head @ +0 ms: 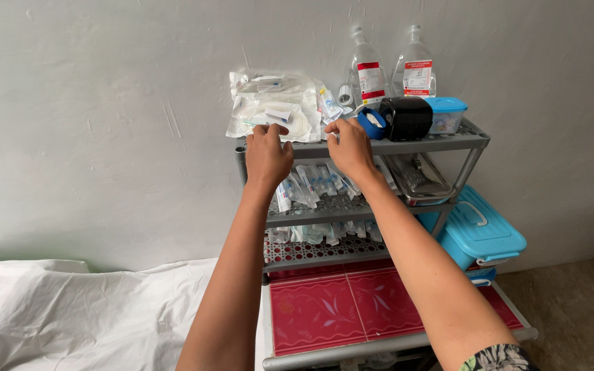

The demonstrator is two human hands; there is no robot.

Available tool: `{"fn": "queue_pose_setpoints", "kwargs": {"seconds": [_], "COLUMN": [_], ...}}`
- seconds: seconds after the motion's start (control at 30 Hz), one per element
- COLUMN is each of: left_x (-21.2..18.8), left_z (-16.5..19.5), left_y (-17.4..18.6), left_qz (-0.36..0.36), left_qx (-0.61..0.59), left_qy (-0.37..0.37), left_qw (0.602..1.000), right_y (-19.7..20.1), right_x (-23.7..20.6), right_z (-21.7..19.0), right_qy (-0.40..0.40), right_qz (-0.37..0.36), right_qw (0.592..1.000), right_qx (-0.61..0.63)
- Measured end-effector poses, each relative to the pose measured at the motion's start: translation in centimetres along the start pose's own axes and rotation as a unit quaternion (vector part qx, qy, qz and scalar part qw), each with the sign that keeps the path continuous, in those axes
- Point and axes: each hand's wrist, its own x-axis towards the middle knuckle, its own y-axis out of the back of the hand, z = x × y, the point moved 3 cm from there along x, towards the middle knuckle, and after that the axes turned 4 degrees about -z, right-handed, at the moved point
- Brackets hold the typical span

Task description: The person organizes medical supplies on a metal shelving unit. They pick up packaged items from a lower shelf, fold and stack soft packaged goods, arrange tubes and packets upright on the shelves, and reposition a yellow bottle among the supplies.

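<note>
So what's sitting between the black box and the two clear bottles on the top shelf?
Nothing, in the head view: the black box stands directly in front of the two clear bottles, partly overlapping their lower ends.

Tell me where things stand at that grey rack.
Nothing has visibly left the grey rack. In hand: the left hand and right hand both rest at its top shelf edge, beside the clear packets. Neither hand's grip holds anything. Untouched: syringe packs below, two bottles behind.

Grey plastic rack (407, 145), glossy clear-plastic packets (269, 110), matt wall (104, 103).
</note>
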Motion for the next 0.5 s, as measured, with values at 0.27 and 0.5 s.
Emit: {"fn": "queue_pose_setpoints", "kwargs": {"seconds": [0.27, 0.5], "left_x": [1.7, 3.2], "left_z": [-0.1, 1.0], "left_y": [-0.9, -4.0], "left_qz": [0.023, 0.011], "left_qx": [0.023, 0.022], "left_qy": [-0.031, -0.083], "left_qw": [0.999, 0.996], "right_y": [0.3, -0.6], "right_x": [1.4, 2.3], "right_z": [0.6, 1.6], "right_qy": [0.024, 0.025], "right_qz": [-0.012, -0.015], "right_qw": [0.992, 0.985], "right_qx": [-0.125, -0.170]}}
